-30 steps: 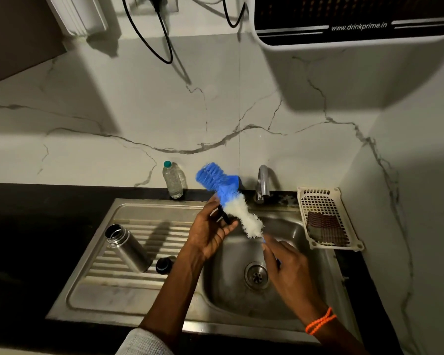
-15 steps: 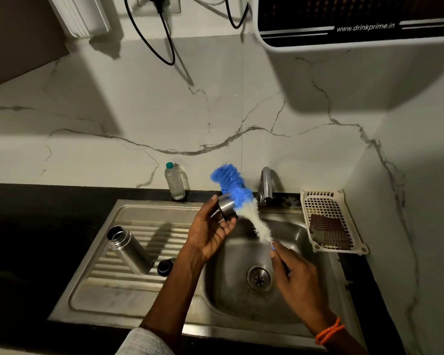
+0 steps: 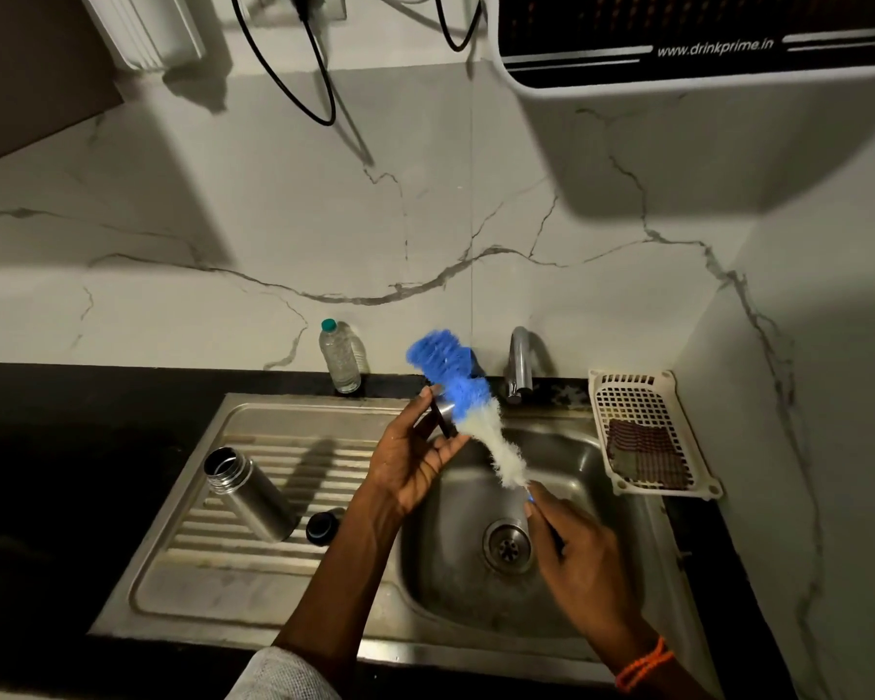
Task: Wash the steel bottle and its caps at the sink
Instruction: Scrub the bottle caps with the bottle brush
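- Head view: the left hand [image 3: 415, 457] is raised over the near-left edge of the sink [image 3: 476, 588] bowl, fingers and thumb curled round a small steel cap [image 3: 443, 414].
- The right hand [image 3: 584, 558] hovers above the drain [image 3: 507, 544], fingers closed on the handle of a bottle brush [image 3: 468, 401]; the handle itself is mostly hidden in the hand.
- The brush slants up and away from the right hand, white bristles low, blue bristles at the top, and its bristles press against the cap.
- The steel bottle [image 3: 251, 492] stands open-mouthed and leaning on the ribbed drainboard, left of the sink bowl.
- A dark cap [image 3: 321, 526] sits on the drainboard just beside the bottle's base, between it and the left forearm.
- A tap [image 3: 521, 366] rises behind the bowl.
- A clear plastic water bottle [image 3: 342, 357] with a green top stands on the counter behind the drainboard.
- A white plastic basket [image 3: 627, 396] lies right of the sink, with a dark scrub pad [image 3: 645, 459] inside.
- An orange band [image 3: 645, 664] circles the right wrist.
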